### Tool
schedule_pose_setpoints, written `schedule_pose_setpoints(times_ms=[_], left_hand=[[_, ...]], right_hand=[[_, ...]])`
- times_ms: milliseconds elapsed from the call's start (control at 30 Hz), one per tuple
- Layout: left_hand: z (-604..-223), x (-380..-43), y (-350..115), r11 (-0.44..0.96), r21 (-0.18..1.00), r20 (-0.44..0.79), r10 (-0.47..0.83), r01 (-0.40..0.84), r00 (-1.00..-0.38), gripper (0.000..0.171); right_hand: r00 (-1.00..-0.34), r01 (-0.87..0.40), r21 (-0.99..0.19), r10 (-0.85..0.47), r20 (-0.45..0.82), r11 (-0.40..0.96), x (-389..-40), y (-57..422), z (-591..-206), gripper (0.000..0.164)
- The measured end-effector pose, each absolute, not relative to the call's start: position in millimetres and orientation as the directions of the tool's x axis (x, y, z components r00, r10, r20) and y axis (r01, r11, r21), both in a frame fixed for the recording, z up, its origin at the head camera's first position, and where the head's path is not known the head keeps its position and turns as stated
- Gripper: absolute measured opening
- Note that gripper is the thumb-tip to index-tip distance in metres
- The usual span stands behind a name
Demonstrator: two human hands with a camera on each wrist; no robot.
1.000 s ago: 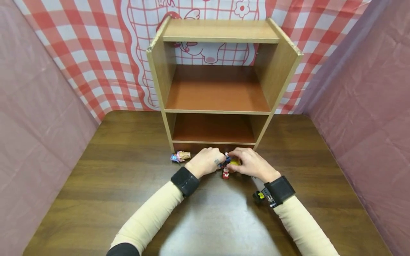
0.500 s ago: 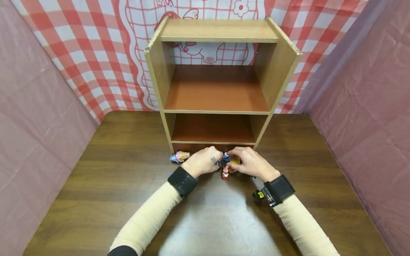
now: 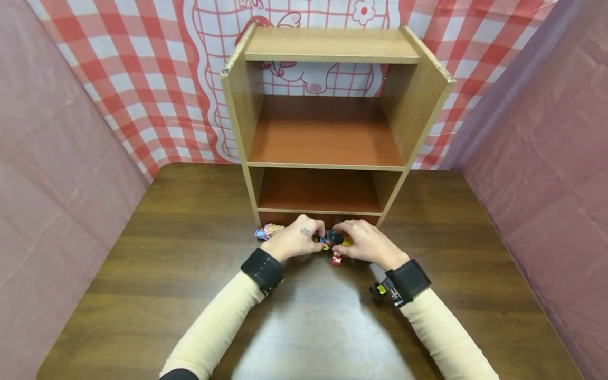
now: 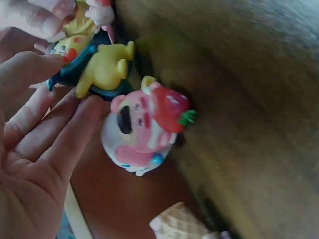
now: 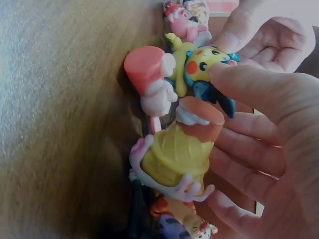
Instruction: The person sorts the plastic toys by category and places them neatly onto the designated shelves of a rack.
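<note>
In the right wrist view a yellow Pikachu-like figurine [image 5: 204, 64] with a dark blue-green cape lies between the two hands. My left hand [image 3: 294, 238] pinches it, thumb at its face and fingers behind. My right hand [image 3: 368, 244] holds its head side, thumb pressing near the face. A pink bear figurine [image 4: 142, 119] with a strawberry lies beside my left fingertips. Close to my right hand are a small red-and-white figurine [image 5: 147, 69] and a yellow waffle-cone figurine [image 5: 177, 154]. A striped orange tiger figurine [image 5: 182, 211] shows below them, partly cut off.
Just behind the hands stands a wooden shelf unit [image 3: 328, 165] on the brown table [image 3: 190, 253]. Another figurine with a waffle cone [image 3: 271, 231] lies left of my left hand. Pink cloth [image 3: 532, 132] hangs at the sides, with checked cloth [image 3: 142, 79] behind.
My left hand has shifted slightly left, and its thumb and fingers have spread from a more curled pose. The dark-caped figurine shows more between the hands. My right hand has stayed nearly in place.
</note>
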State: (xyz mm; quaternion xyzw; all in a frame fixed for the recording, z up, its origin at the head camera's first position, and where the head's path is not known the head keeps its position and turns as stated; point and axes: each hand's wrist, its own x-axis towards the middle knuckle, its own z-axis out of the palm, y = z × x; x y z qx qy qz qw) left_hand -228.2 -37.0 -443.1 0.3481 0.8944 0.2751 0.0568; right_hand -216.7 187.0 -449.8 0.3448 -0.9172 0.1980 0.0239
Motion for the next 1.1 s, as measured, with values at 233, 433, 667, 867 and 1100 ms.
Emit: schedule_pose_setpoints(times_ms=[233,433,667,867,1100], left_hand=[[-451,-233,-45,0.602,0.600,0.096,0.599,0.526,-0.795,0.017],[-451,-235,-48,0.622,0.588,0.085,0.588,0.517,-0.804,0.015],[-449,-233,-51,0.591,0.674,0.039,0.570,0.443,-0.820,0.020],[-451,-230,-49,0.553,0.744,-0.008,0.569,0.376,-0.822,0.040],[-450,-229,-49,0.605,0.638,0.034,0.596,0.476,-0.803,0.029]], right_hand=[[-0.756,-0.654,-0.273,-0.619,0.213,0.705,-218,181,-453,0.047],[-0.747,-0.662,-0.325,-0.630,0.214,0.675,-221,175,-457,0.044],[-0.730,-0.663,-0.437,-0.654,0.196,0.608,-221,168,-458,0.040],[-0.734,-0.653,-0.456,-0.653,0.184,0.605,-219,165,-460,0.037],[-0.735,-0.661,-0.418,-0.649,0.194,0.624,-220,164,-460,0.035]])
